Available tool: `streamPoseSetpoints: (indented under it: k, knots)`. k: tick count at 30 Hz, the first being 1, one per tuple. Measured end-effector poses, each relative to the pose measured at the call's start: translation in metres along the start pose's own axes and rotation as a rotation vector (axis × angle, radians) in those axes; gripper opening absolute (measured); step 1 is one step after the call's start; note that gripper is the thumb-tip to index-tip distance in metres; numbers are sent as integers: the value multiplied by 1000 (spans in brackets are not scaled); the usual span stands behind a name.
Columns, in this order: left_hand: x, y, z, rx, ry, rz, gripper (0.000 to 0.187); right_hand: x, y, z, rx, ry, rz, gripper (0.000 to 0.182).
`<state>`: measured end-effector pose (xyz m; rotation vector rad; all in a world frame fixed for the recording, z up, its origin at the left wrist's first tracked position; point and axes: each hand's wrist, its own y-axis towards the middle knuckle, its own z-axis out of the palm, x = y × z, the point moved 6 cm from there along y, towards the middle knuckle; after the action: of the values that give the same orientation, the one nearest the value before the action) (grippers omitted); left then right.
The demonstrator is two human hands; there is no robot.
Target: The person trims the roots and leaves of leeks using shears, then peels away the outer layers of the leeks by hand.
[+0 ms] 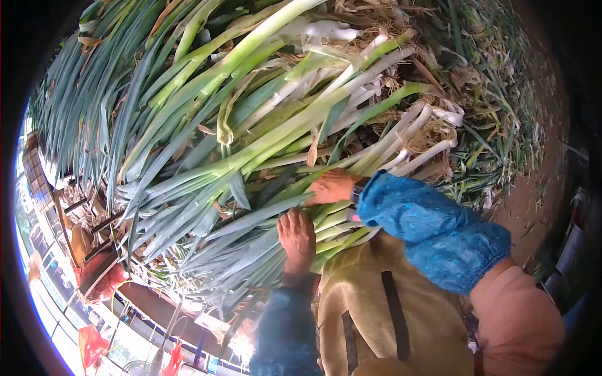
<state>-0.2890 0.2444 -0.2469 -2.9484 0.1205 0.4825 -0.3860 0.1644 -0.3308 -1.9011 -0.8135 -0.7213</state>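
A big heap of long green onions point(269, 153) with white stems and blue-green leaves lies in front of me. My right hand point(333, 186), coming from the right in a blue patterned sleeve cover, is closed over the stalks at the heap's near side. The leaves hide part of its fingertips. Just below and to its left, my left hand point(296, 235) has its fingers curled down round the leaves of the same near bundle. White roots and stem ends point(433, 125) point to the right, leaf tips to the left.
Trimmed leaves and scraps point(508, 81) cover the ground at the right, beside bare brown soil point(533, 213). Brown cloth point(376, 307) covers my lap. At the lower left are a red bag point(100, 282), red flower-like pieces point(92, 344) and a bright railing.
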Motion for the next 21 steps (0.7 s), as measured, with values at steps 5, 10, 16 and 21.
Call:
streamPoseSetpoints:
  k: [5, 10, 16, 21]
  knots:
    - [-2, -5, 3, -6, -57, -9, 9, 6, 4, -20, -309, -28, 66, 20]
    - [3, 3, 8, 13, -53, 6, 9, -85, -124, -150, -504, 236, 284, 17]
    - [-13, 13, 33, 91, -93, 94, 10, -197, -249, -227, -1040, -158, 516, 20]
    - [-7, 25, -12, 157, -66, 185, 12, -257, -264, -211, -1211, -325, 634, 25]
